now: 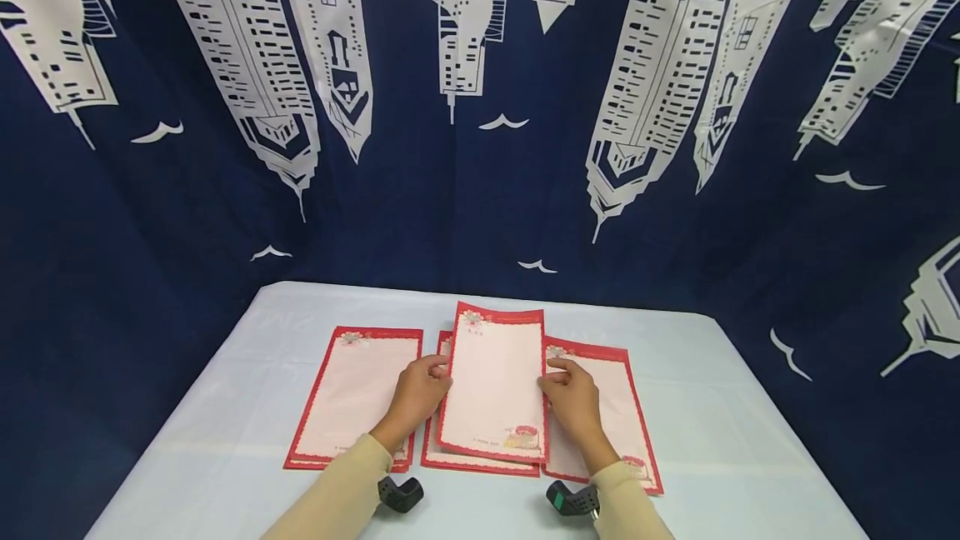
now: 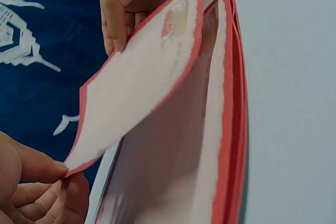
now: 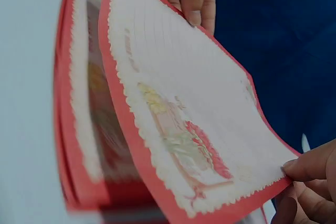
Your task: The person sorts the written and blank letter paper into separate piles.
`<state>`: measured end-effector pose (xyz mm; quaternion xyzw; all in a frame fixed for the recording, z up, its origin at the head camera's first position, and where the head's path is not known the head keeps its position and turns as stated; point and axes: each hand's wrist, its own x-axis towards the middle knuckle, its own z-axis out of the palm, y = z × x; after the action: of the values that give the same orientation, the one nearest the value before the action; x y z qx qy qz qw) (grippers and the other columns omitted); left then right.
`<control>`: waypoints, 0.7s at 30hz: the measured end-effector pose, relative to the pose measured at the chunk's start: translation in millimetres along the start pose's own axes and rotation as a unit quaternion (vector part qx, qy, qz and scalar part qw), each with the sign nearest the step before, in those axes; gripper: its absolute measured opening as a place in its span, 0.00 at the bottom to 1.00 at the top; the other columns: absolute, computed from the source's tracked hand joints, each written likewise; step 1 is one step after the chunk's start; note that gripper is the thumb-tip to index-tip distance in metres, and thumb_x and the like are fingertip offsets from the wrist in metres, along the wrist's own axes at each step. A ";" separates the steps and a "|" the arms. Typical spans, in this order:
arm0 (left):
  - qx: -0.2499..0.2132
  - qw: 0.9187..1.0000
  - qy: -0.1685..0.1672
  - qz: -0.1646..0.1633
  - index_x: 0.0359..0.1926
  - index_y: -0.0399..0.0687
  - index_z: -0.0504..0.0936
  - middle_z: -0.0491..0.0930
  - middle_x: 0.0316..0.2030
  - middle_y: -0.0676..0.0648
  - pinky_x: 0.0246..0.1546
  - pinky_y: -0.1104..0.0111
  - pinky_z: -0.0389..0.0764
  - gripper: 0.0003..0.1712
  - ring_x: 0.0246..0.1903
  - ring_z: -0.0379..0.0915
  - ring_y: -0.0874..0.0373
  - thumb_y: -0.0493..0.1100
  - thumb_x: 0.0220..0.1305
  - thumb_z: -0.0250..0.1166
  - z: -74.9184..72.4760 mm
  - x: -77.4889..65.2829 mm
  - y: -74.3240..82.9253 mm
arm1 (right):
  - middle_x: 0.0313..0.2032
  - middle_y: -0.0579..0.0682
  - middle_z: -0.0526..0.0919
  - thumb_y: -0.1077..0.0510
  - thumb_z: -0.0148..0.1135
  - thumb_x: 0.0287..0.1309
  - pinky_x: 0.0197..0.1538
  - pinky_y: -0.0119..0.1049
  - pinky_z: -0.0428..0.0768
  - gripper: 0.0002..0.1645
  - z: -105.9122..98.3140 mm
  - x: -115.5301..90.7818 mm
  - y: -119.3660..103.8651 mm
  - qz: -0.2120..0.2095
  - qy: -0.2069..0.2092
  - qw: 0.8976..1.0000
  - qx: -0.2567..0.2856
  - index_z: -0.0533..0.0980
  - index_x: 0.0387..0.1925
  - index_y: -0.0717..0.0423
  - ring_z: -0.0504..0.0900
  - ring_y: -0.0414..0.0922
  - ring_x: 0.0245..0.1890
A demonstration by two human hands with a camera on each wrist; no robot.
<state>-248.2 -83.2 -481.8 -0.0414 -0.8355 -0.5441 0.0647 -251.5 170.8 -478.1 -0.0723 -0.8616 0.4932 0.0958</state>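
A red-bordered sheet of letter paper (image 1: 495, 382) is held up by both hands over the middle of the table. My left hand (image 1: 422, 390) pinches its left edge between thumb and fingers, and my right hand (image 1: 572, 398) pinches the right edge. In the left wrist view the lifted sheet (image 2: 142, 77) bows a little, tilted above the paper beneath. The right wrist view shows faint lines and a coloured picture in a corner of the sheet (image 3: 189, 87). Under it lies a middle pile of like paper (image 1: 480, 467), mostly covered.
Left of the middle lies another pile of red-bordered paper (image 1: 360, 390), and a third pile (image 1: 611, 382) lies to the right, partly behind the right hand. All rest on a white-covered table (image 1: 210, 440). A dark blue curtain with white buildings (image 1: 450, 190) hangs behind.
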 end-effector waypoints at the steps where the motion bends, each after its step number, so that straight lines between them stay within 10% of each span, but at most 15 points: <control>1: 0.001 1.000 -0.005 0.002 0.56 0.32 0.82 0.79 0.29 0.51 0.25 0.67 0.73 0.19 0.21 0.67 0.62 0.32 0.64 0.63 4.0 1.7 2.3 | 0.35 0.52 0.86 0.60 0.68 0.62 0.31 0.34 0.77 0.22 -5.5 0.5 1.2 0.006 0.003 1.000 -0.001 0.79 0.57 0.63 0.79 0.43 0.28; 14: 0.024 0.995 -0.086 0.044 0.53 0.31 0.82 0.74 0.19 0.53 0.19 0.72 0.69 0.18 0.14 0.63 0.65 0.28 0.62 0.59 74.2 14.5 24.8 | 0.36 0.55 0.86 0.60 0.66 0.64 0.35 0.35 0.76 0.20 -73.6 0.7 36.9 0.012 0.039 0.997 -0.070 0.80 0.55 0.65 0.80 0.47 0.34; 21: 0.054 0.989 -0.120 0.065 0.50 0.30 0.82 0.77 0.21 0.53 0.33 0.67 0.74 0.17 0.22 0.64 0.62 0.29 0.58 0.63 108.1 12.4 33.2 | 0.37 0.60 0.86 0.60 0.65 0.64 0.32 0.35 0.77 0.20 -101.7 0.2 59.4 0.016 0.057 0.993 -0.107 0.79 0.54 0.68 0.82 0.49 0.33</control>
<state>-262.7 29.0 -493.1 -0.1571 -0.8608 -0.4841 0.0017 -225.8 285.7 -479.0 -0.1240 -0.9013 0.3949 0.1281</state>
